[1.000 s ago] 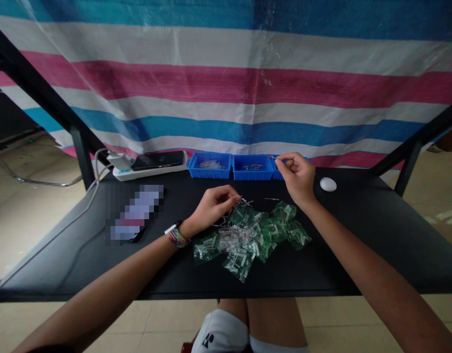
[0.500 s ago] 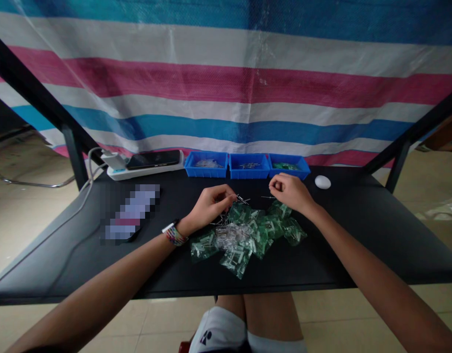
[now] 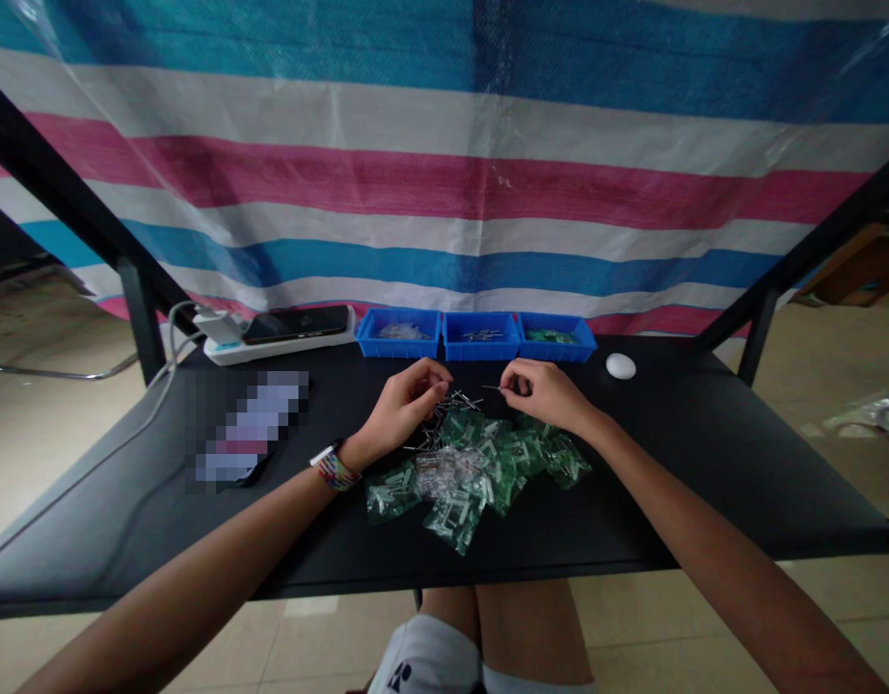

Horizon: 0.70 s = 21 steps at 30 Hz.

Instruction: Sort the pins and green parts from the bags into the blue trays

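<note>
My right hand (image 3: 550,393): slim silver metal pin (image 3: 490,387), pinched; left hand (image 3: 407,402): narrow, contents unclear. Likely picking-up; next needs a light grip.

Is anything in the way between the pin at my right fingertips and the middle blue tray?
Nothing visible. Your right hand has the pin at its fingertips, and only bare tabletop shows between it and the middle blue tray. The green packets lie on your side of the pin, off that path.
</note>
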{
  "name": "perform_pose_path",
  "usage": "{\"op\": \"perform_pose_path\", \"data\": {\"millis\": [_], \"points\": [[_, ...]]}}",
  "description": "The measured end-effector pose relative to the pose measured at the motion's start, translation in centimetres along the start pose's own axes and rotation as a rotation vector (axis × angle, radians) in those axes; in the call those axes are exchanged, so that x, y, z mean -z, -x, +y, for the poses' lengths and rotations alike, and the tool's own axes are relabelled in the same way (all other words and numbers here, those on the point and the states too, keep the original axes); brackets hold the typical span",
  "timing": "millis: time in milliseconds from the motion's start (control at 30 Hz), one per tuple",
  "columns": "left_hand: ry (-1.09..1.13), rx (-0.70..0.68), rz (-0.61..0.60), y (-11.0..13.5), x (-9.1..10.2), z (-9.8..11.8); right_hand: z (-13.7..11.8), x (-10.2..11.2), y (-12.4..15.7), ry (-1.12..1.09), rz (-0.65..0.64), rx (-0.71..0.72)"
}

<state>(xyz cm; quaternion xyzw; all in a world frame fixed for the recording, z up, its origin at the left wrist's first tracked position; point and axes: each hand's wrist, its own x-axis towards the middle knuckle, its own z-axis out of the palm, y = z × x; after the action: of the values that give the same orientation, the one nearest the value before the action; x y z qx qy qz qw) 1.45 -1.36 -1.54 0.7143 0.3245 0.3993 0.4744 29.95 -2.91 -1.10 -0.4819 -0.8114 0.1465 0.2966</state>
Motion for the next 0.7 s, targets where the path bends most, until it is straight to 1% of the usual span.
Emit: {"op": "perform_pose_path", "data": {"millis": [133, 200, 333, 400, 467, 567, 700], "points": [[-0.118, -0.024, -0.015, -0.2, 0.3, -0.2, -2.1, -1.3, 0.1, -0.248, 0.079, 0.104], [-0.173, -0.037, -0.046, -0.2, 0.3, -0.2, -2.7, -1.9, 0.5, -0.325, 0.108, 0.137], [-0.278, -0.062, -0.154, -0.1, 0.3, 0.2, -3.2, -2.4, 1.5, -0.333, 0.128, 0.215], [-0.302, -0.086, -0.189, 0.0, 0.2, 0.5, -3.3, -2.4, 1.8, -0.338, 0.153, 0.230], [-0.292, -0.088, -0.206, 0.1, 0.0, 0.8, -3.5, -2.4, 2.0, -0.347, 0.182, 0.233], [-0.236, -0.050, -0.221, 0.2, -0.2, 0.9, -3.9, -2.4, 2.0, -0.360, 0.207, 0.226], [-0.142, -0.006, -0.203, 0.4, -0.4, 1.0, -4.3, -2.4, 2.0, -0.366, 0.233, 0.192]]}}
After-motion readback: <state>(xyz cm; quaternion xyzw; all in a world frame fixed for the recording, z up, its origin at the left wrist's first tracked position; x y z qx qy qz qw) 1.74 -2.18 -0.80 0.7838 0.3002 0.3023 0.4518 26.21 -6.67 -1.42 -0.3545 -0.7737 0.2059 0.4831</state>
